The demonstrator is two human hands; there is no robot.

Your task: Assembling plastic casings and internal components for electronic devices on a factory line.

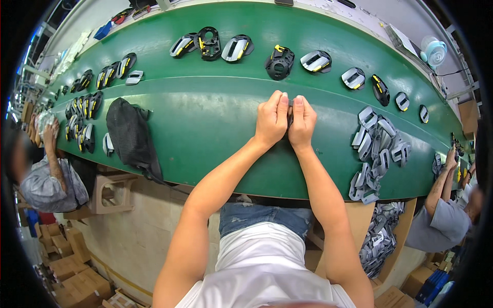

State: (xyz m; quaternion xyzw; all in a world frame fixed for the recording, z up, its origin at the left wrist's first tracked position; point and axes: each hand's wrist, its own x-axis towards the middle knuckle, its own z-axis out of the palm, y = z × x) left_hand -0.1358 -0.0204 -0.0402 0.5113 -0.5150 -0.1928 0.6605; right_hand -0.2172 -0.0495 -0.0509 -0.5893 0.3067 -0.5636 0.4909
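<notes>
Dark small part (290,114) pinched between both sets of fingertips — left hand (272,121), right hand (302,123), thumbs together; grey pieces (375,151) right of fingers — green belt (205,118) beneath.

Single head-worn fisheye view, steeply downward, close over the green belt (205,118).

A small dark part (290,114), mostly hidden, seems pinched upright between both hands above the green belt (205,128)

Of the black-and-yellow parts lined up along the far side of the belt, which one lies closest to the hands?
The round black part with a yellow clip, directly beyond the hands; the other parts sit farther off to either side.
</notes>
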